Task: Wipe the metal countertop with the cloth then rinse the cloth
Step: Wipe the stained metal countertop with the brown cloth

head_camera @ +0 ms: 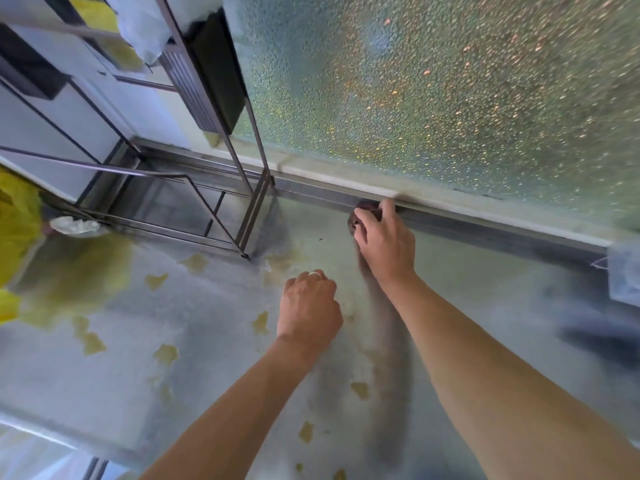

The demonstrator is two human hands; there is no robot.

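The metal countertop (485, 299) fills the lower half of the head view, shiny and dotted with yellowish reflections. My right hand (384, 237) is at the counter's back edge, fingers curled round a dark brownish cloth (356, 221) that it presses against the raised metal rim below the window. Only a small part of the cloth shows past the fingers. My left hand (310, 308) hovers or rests low over the middle of the counter, fingers curled into a loose fist, a ring on one finger; nothing shows in it.
A metal wire rack (239, 188) stands on the counter at back left with dark trays above. Frosted glass (450, 98) rises behind the rim. A crumpled white piece (74, 225) lies by the rack. Yellow plastic (17, 220) sits at far left, and a bluish object (623, 275) at far right.
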